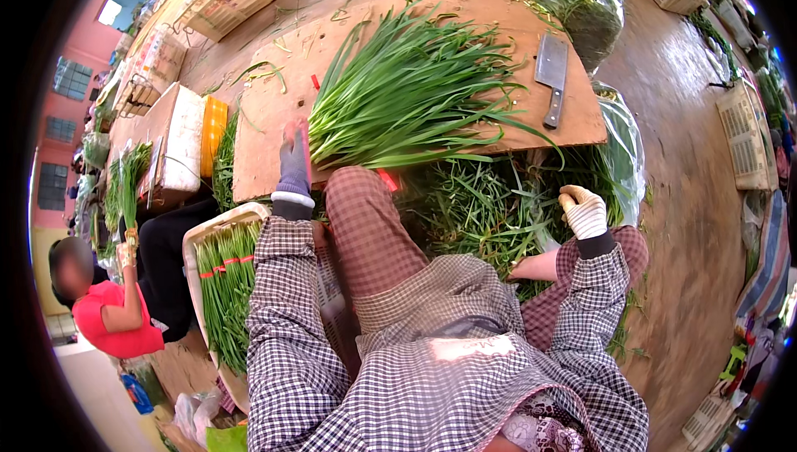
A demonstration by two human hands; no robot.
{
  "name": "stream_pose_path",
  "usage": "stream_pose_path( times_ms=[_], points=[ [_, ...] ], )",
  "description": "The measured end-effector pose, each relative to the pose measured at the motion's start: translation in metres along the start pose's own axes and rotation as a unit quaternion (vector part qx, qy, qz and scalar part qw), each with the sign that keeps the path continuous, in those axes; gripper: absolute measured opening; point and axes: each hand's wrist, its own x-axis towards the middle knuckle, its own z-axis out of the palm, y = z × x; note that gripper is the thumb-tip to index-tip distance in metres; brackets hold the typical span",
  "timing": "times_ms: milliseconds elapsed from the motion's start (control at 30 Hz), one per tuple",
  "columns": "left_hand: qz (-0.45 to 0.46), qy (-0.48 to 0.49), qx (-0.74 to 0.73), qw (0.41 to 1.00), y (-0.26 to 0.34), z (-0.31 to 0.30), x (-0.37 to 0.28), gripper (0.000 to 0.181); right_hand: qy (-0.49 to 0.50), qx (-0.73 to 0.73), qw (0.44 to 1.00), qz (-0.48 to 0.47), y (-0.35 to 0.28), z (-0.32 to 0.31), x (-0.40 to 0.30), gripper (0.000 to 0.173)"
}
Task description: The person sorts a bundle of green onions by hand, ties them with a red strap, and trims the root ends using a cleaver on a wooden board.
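Note:
A loose sheaf of green garlic chives (411, 91) lies across a wooden board (268, 153), pale stem ends to the left. My left hand (296, 162), in a purple-grey glove, is held flat at those stem ends and grips nothing. A cleaver (552, 72) with a dark riveted handle rests on the board's right part. My right hand (584, 210), in a white striped glove with yellowish fingertips, hovers above my knee. Its fingers are bent, and whether they pinch anything is hidden. Loose leaf trimmings (485, 209) are heaped below the board.
On the left, a white crate (193, 246) holds chive bundles (227, 290) tied with red bands. A person (118, 321) beyond it holds a bunch of greens (131, 184). Plastic bags of greens (579, 10) stand at the board's far right. More crates (747, 134) line the right side.

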Motion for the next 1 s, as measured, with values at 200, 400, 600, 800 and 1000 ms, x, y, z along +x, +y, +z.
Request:
stream_pose_path(
  times_ms=[200,400,600,800,1000],
  points=[
    [-0.264,0.031,-0.25,0.931,0.06,-0.014,-0.012,0.048,-0.013,-0.189,0.979,-0.076,0.001,0.004,-0.015,0.031],
    [0.061,0.038,-0.113,0.991,0.068,0.04,-0.028,0.056,0.028,-0.091,0.991,-0.093,0.012,-0.005,-0.027,0.041],
    [0.27,-0.016,0.33,0.905,0.119,0.096,-0.049,0.066,0.144,-0.053,0.987,-0.054,0.0,-0.078,-0.046,0.024],
    [0.357,-0.284,0.276,0.846,0.14,0.226,-0.115,0.054,0.31,0.067,0.948,0.02,0.073,-0.142,-0.06,0.016],
    [0.122,-0.52,0.196,0.822,0.062,0.337,-0.189,0.039,0.191,-0.125,0.968,0.107,0.186,-0.118,-0.071,0.023]
  ],
)
